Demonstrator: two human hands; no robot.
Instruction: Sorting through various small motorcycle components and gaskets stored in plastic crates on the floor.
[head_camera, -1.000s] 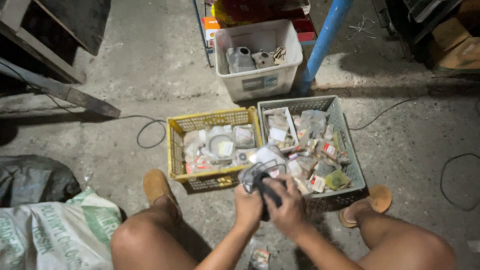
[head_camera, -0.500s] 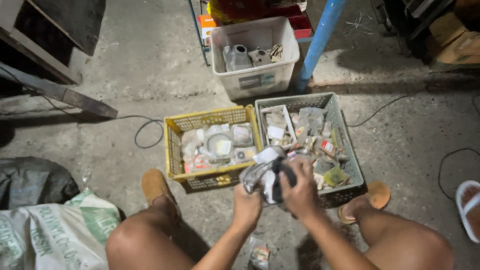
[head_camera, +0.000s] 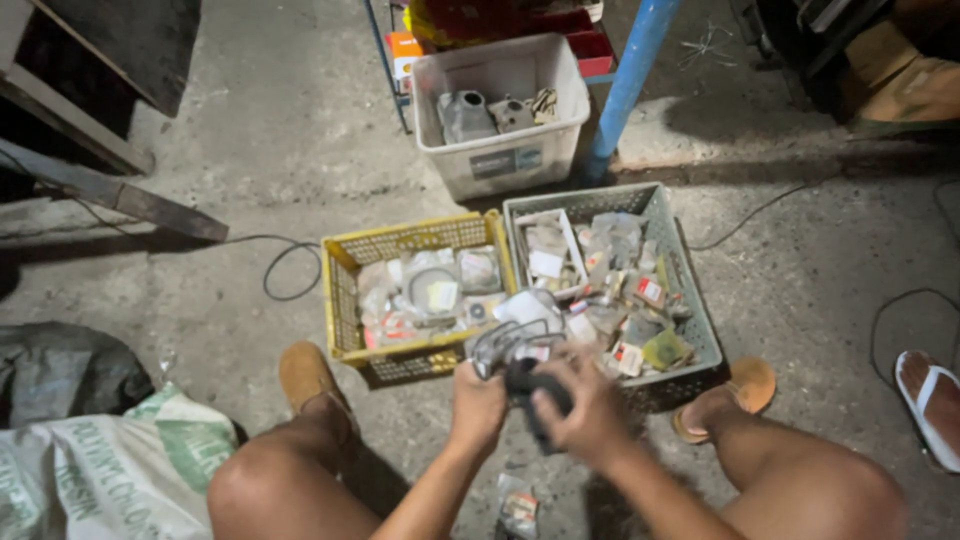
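I sit low over a concrete floor with my knees apart. My left hand (head_camera: 478, 405) and my right hand (head_camera: 580, 412) meet in front of me, both closed around a clear plastic bag with a dark part inside (head_camera: 520, 362). Just beyond my hands stand a yellow plastic basket (head_camera: 345, 320) and a grey plastic basket (head_camera: 685, 285), side by side, each filled with several small bagged parts and cartons. The bag is held over the near edge between the two baskets.
A white plastic tub (head_camera: 500, 160) with metal parts stands farther back beside a blue pole (head_camera: 625, 85). A small packet (head_camera: 518, 505) lies on the floor between my legs. A woven sack (head_camera: 90, 470) lies at left. Cables run across the floor. Another person's sandalled foot (head_camera: 930, 400) shows at right.
My hands have come lower and nearer to me with the bag, and the camera has tilted slightly. The sandalled foot at the right appeared half a second ago and is still there.
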